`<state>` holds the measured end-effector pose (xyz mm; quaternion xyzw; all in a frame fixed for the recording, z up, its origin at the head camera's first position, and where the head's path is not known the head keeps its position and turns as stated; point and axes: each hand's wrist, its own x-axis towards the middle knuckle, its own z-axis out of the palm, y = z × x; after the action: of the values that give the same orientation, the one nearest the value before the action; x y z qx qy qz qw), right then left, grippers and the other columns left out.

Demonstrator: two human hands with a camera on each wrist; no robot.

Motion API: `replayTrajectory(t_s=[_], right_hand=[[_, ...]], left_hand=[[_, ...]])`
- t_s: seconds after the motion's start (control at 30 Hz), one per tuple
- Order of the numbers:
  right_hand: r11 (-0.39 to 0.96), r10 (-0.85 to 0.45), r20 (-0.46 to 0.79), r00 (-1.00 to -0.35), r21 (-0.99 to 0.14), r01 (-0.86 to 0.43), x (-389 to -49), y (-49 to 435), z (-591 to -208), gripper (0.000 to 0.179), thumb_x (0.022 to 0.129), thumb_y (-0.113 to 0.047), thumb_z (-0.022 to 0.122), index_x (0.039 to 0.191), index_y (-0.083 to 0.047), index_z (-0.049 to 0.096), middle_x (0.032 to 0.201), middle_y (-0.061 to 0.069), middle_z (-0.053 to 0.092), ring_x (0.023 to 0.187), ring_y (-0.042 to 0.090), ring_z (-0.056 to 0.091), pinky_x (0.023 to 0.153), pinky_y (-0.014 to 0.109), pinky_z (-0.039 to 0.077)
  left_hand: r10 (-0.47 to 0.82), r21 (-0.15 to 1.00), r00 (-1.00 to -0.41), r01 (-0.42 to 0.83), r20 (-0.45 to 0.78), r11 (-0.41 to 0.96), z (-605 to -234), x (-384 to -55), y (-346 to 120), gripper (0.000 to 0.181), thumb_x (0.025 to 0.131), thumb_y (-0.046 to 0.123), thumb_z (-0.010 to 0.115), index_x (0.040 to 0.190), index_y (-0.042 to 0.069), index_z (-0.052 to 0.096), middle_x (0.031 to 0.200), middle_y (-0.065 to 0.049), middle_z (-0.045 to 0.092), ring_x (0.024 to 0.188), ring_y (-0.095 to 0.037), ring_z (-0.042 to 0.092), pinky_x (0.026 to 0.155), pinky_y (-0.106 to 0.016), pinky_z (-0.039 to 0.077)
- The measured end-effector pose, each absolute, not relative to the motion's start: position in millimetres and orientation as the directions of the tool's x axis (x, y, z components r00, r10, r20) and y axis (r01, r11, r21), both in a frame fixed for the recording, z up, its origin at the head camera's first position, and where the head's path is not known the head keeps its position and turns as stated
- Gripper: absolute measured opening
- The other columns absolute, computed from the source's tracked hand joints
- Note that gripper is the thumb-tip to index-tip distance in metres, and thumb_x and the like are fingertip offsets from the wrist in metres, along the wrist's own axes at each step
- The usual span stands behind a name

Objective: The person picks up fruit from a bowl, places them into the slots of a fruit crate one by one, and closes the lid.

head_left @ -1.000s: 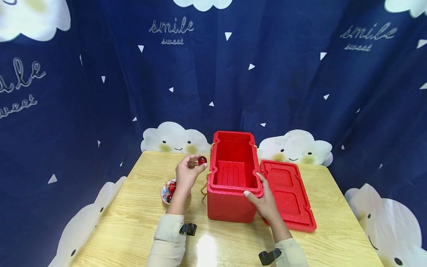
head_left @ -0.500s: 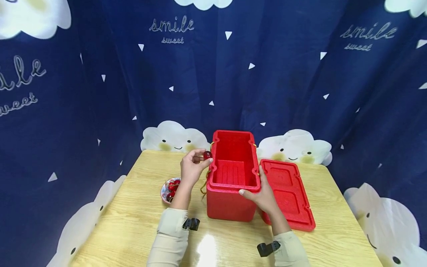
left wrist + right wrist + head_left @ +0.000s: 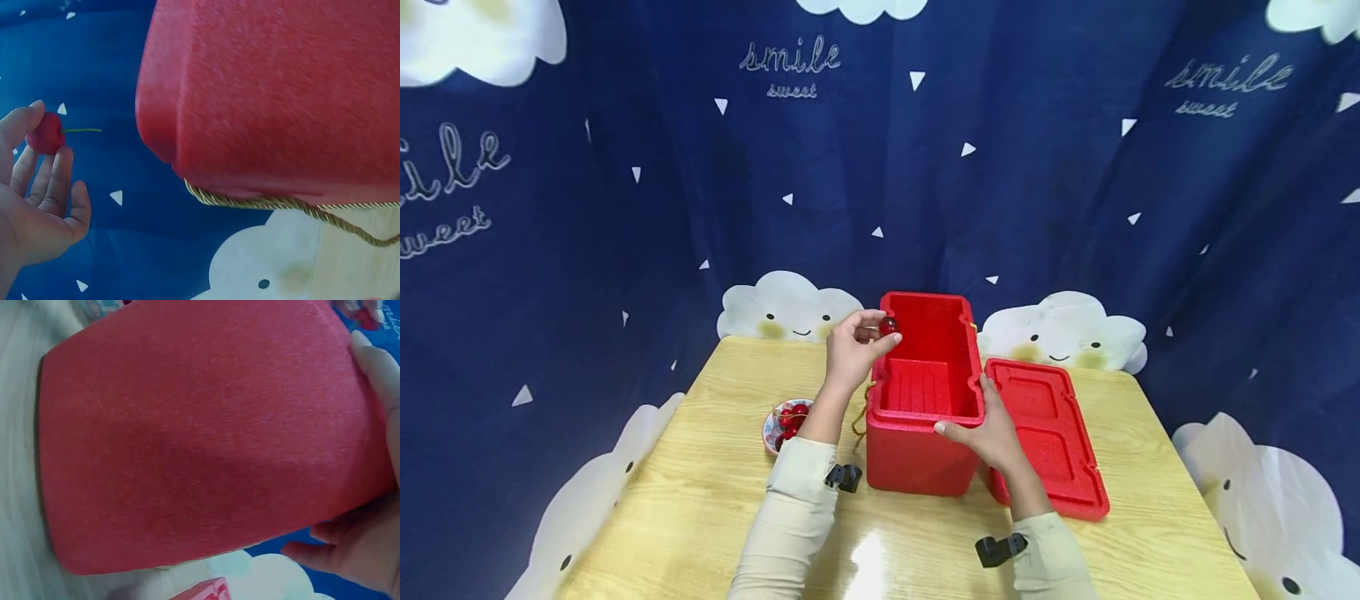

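My left hand (image 3: 852,354) pinches a dark red cherry (image 3: 888,325) between thumb and fingers, above the left rim of the red foam box (image 3: 921,458). In the left wrist view the cherry (image 3: 45,134) shows a thin green stem pointing toward the box. The box stands uncovered on the table, and its visible floor has ridges. My right hand (image 3: 996,435) holds the near right corner of the box, thumb on the near side and fingers along the right side. Several more cherries (image 3: 799,411) lie in a small patterned bowl (image 3: 768,430), partly hidden by my left forearm.
The red lid (image 3: 1047,454) lies on the wooden table (image 3: 700,500) to the right of the box. A gold rope (image 3: 858,422) hangs along the box's left side. Behind the table hangs a dark blue curtain (image 3: 850,167) with clouds.
My left hand has carried the cherry right and slightly away from me, from beside the box to above its left rim. The right hand has shifted slightly at the box corner.
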<state>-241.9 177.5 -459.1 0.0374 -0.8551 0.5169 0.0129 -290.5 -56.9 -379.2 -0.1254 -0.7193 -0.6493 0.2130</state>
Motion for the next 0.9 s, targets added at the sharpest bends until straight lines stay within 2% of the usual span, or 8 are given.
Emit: replayTrajectory(t_s=[0.23, 0.43, 0.67, 0.9], right_hand=[[0.446, -0.052, 0.069, -0.996, -0.891, -0.085, -240.9, 178.9, -459.4, 0.116, 0.063, -0.043, 0.083, 0.15, -0.013, 0.012, 0.14, 0.013, 0.034, 0.118, 0.032, 0.042, 0.079, 0.044, 0.05], [0.468, -0.051, 0.072, -0.996, -0.879, -0.088, -234.2, 176.4, -461.8, 0.115, 0.065, -0.044, 0.082, 0.149, -0.009, 0.011, 0.14, 0.015, 0.035, 0.118, 0.032, 0.043, 0.082, 0.043, 0.049], [0.457, -0.036, 0.072, -0.997, -0.886, -0.08, -230.7, 176.8, -460.2, 0.112, 0.067, -0.04, 0.082, 0.149, -0.007, 0.012, 0.14, 0.019, 0.034, 0.12, 0.035, 0.04, 0.085, 0.047, 0.046], [0.481, -0.031, 0.082, -0.996, -0.872, -0.087, -231.7, 176.3, -460.6, 0.113, 0.066, -0.043, 0.081, 0.149, -0.008, 0.013, 0.142, 0.018, 0.032, 0.121, 0.034, 0.038, 0.087, 0.048, 0.045]], left_hand=[[-0.086, 0.868, -0.87, 0.467, 0.485, 0.167, -375.1, -297.1, -46.8, 0.033, 0.072, 0.009, 0.08, 0.102, 0.005, 0.067, 0.091, -0.007, 0.066, 0.074, -0.02, 0.06, 0.062, -0.027, 0.048], [-0.054, 0.869, -0.878, 0.46, 0.476, 0.183, -369.6, -303.1, -40.9, 0.034, 0.072, 0.01, 0.08, 0.102, 0.004, 0.067, 0.093, -0.006, 0.066, 0.076, -0.02, 0.06, 0.067, -0.03, 0.05], [0.009, 0.866, -0.894, 0.436, 0.447, 0.247, -356.1, -315.8, -31.9, 0.032, 0.072, 0.015, 0.08, 0.1, 0.009, 0.067, 0.09, -0.001, 0.066, 0.076, -0.016, 0.059, 0.066, -0.027, 0.05], [0.086, 0.883, -0.912, 0.409, 0.4, 0.232, -348.9, -335.3, -34.8, 0.033, 0.072, 0.011, 0.08, 0.102, 0.006, 0.067, 0.089, -0.005, 0.067, 0.079, -0.018, 0.062, 0.07, -0.027, 0.05]])
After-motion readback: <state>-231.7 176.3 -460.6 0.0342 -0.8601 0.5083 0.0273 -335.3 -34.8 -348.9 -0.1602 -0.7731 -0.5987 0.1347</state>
